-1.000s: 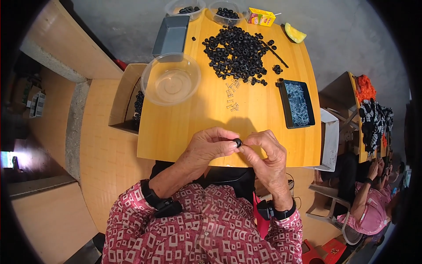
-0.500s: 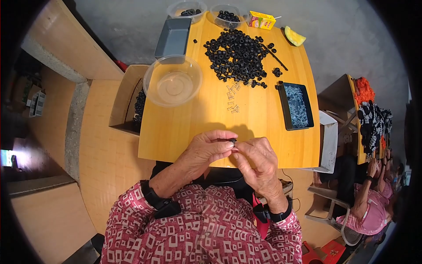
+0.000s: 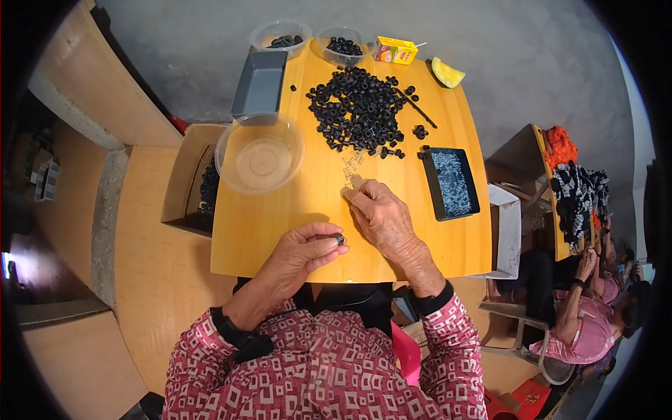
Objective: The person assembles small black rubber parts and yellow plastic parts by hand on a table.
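Above the near part of the bench [image 3: 238, 245], the left hand [image 3: 302, 253] is pinching a black ring-shaped part [image 3: 340, 239] between thumb and fingertips. Farther forward, the right hand [image 3: 385, 217] is holding its fingers bent and bunched just beside the small clear pieces [image 3: 352, 164] scattered on the wood; whether it is gripping one, I cannot tell.

For handling this well, my judgement is that the left hand should be holding the part lightly by its outer wall, keeping its end uncovered and turned toward the right hand. The right fingertips should be taking only one clear piece at a time, pinching it squarely, since such tiny things are likely to be slipping or rolling.

Beyond them, a loose heap of black parts [image 3: 357, 108] is covering the middle of the bench. To its right, a black tray [image 3: 432, 185] is holding a dense layer of small clear or whitish bits. To its left, a clear round bowl [image 3: 259, 157] is showing its ringed base, just beside a grey rectangular tray [image 3: 259, 87]. At the far edge, a left tub [image 3: 261, 36] and a right tub [image 3: 343, 61] are both containing black pieces. Beside the bench, a cardboard box [image 3: 178, 182] is holding more dark pieces.
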A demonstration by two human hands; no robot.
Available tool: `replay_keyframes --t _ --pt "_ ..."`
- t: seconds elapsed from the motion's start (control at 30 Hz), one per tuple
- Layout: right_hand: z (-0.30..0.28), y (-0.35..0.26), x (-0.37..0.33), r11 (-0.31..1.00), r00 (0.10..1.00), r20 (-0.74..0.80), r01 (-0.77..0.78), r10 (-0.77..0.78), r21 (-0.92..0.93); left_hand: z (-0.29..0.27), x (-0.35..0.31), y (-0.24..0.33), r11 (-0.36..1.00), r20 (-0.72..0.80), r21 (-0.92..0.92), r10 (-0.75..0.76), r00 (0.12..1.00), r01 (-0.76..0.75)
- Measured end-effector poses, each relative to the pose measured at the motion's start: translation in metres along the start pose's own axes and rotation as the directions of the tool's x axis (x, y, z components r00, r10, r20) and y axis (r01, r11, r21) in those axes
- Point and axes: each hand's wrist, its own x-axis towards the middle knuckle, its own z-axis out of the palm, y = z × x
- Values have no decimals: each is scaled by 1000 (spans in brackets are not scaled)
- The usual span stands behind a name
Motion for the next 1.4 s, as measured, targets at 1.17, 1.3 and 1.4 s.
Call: replay_keyframes --t 1.17,1.3,1.4 --pt "-4 20 6 939 960 -86 -239 266 247 2 -2 -3 999 -4 43 23 1000 -23" --pt "-6 8 11 965 965 -144 -195 221 172 1 -1 -3 999 5 41 28 1000 -28" --pt "1 1 14 997 992 -99 -75 75 -2 1 -1 -3 999 14 34 38 999 -39"
